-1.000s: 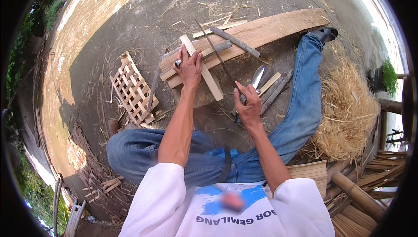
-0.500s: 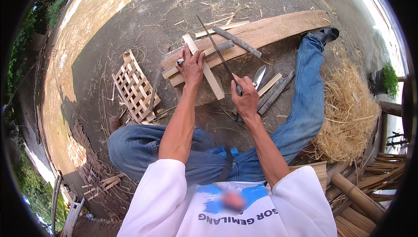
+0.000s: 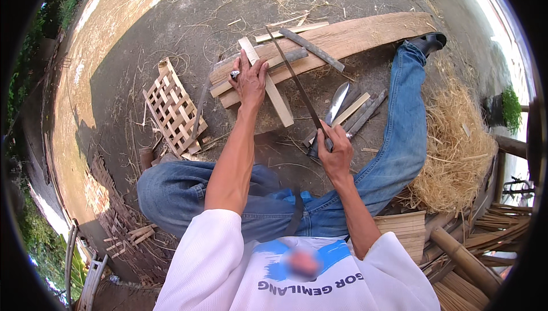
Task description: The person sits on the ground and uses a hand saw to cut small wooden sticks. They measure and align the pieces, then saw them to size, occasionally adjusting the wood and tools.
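My left hand [image 3: 250, 82] presses a pale flat wooden strip [image 3: 278, 105] down across the stacked wood, fingers bent over its left side. In my right hand [image 3: 337, 152] is the handle of a long, narrow, dark saw [image 3: 299, 85], its blade slanting up and left past the strip's right side. Its teeth are too small to make out. Under the strip lie a grey-brown stick [image 3: 294, 55] and a long brown plank [image 3: 365, 37]. A broad-bladed knife [image 3: 338, 101] lies on the ground by my right hand.
A second dark stick [image 3: 313, 51] rests across the plank. Several strips and sticks [image 3: 365, 114] lie inside my right leg. To the left stands a woven wooden lattice [image 3: 176, 108]. A heap of pale shavings [image 3: 454, 145] is beyond my right knee, with bamboo poles [image 3: 465, 257] below it.
My right hand has drawn the saw back toward me, down and to the right. My left hand and the strip stay nearly in place.
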Available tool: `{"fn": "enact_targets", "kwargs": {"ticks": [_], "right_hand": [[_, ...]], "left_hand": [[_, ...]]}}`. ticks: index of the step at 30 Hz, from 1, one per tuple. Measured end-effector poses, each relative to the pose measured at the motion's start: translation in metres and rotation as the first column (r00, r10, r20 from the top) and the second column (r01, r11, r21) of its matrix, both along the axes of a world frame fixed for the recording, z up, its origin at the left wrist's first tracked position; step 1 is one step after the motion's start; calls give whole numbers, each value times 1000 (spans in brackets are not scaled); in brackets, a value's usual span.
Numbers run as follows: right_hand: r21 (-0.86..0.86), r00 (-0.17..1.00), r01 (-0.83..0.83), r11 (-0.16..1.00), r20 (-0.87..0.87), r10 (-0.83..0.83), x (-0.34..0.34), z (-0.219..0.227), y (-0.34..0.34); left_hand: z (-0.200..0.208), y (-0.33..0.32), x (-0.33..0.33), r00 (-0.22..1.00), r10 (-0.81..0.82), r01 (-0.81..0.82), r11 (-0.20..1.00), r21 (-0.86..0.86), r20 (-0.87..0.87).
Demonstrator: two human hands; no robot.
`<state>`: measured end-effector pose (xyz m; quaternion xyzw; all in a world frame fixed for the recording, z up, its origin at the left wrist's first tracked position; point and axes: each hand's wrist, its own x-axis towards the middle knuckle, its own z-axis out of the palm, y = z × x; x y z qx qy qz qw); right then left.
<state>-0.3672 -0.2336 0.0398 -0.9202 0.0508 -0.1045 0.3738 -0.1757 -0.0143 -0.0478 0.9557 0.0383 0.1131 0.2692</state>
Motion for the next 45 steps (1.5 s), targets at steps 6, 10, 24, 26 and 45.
{"fn": "enact_targets", "kwargs": {"ticks": [6,10,24,26,45], "right_hand": [[-23,990,8,1000,142,-4,70,-7,17],[-51,999,18,999,50,-16,60,-2,20],[2,1000,24,1000,-9,-24,4,3,7],[15,998,36,999,-47,-35,-16,5,1],[-7,997,15,1000,82,-15,68,-2,20]], "left_hand": [[-5,-6,0,1000,-11,11,1000,11,8],[0,-2,0,1000,-18,19,1000,19,-13],[-3,2,0,999,-20,19,998,65,24],[-4,1,0,999,-19,17,998,61,43],[-2,-6,4,999,-10,9,999,40,38]]}}
